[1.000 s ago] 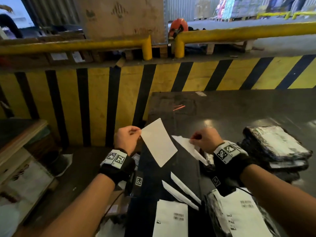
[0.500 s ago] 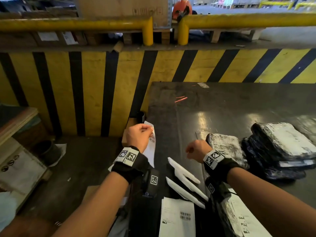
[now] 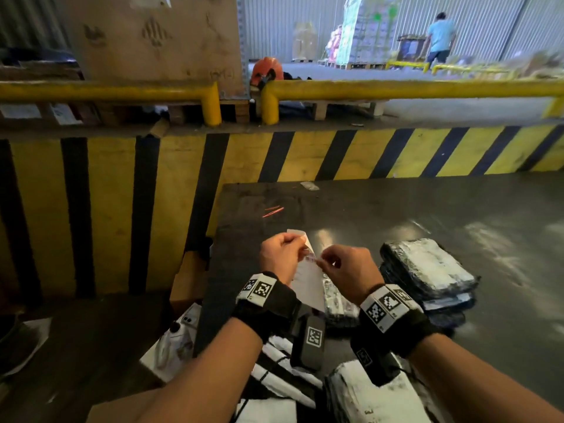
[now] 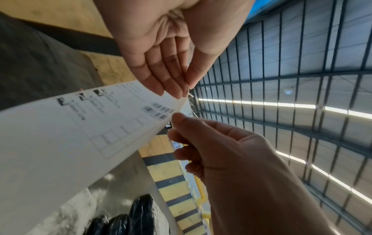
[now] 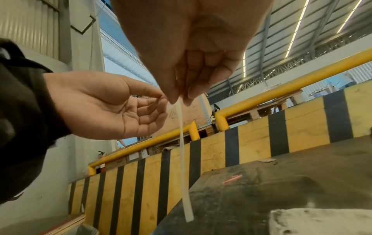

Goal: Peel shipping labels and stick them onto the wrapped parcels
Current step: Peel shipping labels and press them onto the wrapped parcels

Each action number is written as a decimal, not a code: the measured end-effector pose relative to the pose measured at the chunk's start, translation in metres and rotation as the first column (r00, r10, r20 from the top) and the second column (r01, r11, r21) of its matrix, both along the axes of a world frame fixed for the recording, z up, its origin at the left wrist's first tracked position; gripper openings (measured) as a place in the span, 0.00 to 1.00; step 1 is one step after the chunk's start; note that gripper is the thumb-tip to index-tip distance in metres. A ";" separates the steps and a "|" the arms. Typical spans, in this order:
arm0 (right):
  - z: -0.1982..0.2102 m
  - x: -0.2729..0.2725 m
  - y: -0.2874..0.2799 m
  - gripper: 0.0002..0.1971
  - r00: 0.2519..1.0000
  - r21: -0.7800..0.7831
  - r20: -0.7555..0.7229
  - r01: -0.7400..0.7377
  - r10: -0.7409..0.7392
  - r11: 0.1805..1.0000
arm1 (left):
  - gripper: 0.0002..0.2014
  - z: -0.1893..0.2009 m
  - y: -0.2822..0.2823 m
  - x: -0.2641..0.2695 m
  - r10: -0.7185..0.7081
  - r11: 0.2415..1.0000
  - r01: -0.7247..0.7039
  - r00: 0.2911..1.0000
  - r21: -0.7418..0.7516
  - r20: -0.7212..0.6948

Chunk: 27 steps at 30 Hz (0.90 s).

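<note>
A white shipping label (image 3: 309,271) with barcodes hangs upright above the dark table (image 3: 396,215), held between both hands. My left hand (image 3: 297,251) pinches its top corner between thumb and fingers; the left wrist view shows the printed face of the label (image 4: 70,135) under the left hand (image 4: 181,93). My right hand (image 3: 323,264) pinches the label's edge just below. In the right wrist view the label (image 5: 183,151) is seen edge-on under the right hand (image 5: 179,98). Black wrapped parcels (image 3: 427,270) are stacked to the right, another parcel (image 3: 338,303) lies beneath the hands, and a labelled parcel (image 3: 366,395) sits nearest me.
Loose white backing strips (image 3: 283,374) lie on the table's near left. Red rubber bands (image 3: 273,211) lie further back. A yellow-black striped barrier (image 3: 244,154) with yellow rails (image 3: 396,90) stands behind. Cardboard and papers (image 3: 174,346) lie on the floor at left. A person (image 3: 439,38) walks far off.
The left hand dropped the blank sheet and lifted a printed label. The right hand rose from the table and now pinches the label beside the left hand. The head tilted up.
</note>
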State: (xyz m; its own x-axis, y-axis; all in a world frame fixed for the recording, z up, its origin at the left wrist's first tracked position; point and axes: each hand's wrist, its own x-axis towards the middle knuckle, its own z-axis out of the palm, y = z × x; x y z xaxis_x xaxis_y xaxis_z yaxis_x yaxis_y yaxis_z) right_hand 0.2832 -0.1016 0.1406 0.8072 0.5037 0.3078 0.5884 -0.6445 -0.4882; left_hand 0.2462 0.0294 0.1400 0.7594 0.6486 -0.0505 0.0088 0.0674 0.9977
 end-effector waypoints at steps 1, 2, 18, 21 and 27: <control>0.001 0.003 -0.011 0.11 1.000 0.003 0.010 0.013 -0.013 1.000 | 0.09 0.002 -0.012 0.005 -0.023 1.000 0.023 1.000 -0.010 0.012; 0.001 0.006 -0.019 0.12 1.000 0.003 0.018 0.017 -0.017 1.000 | 0.09 0.002 -0.021 0.009 -0.041 0.999 0.041 0.999 -0.018 0.022; -0.015 0.082 -0.108 0.09 0.976 0.127 -0.104 0.203 -0.190 0.971 | 0.04 -0.010 -0.069 0.078 -0.168 0.932 0.178 0.984 -0.316 0.059; -0.022 0.100 -0.111 0.09 0.954 0.266 -0.235 0.248 -0.187 0.932 | 0.09 -0.027 -0.056 0.087 -0.223 0.975 0.223 0.961 -0.021 -0.166; -0.046 0.125 -0.097 0.06 0.890 0.356 -0.447 0.266 -0.086 0.896 | 0.13 -0.057 -0.048 0.092 -0.385 0.922 0.381 0.879 -0.073 -0.283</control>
State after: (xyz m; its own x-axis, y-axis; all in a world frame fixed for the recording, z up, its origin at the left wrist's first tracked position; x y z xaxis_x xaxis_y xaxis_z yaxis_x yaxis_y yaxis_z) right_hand 0.4082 -0.1982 0.0942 0.9663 0.2474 0.0709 0.1718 -0.4151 -0.8934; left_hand 0.3386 -0.0190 0.0826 0.8995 0.3079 -0.3100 0.3212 0.0152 0.9469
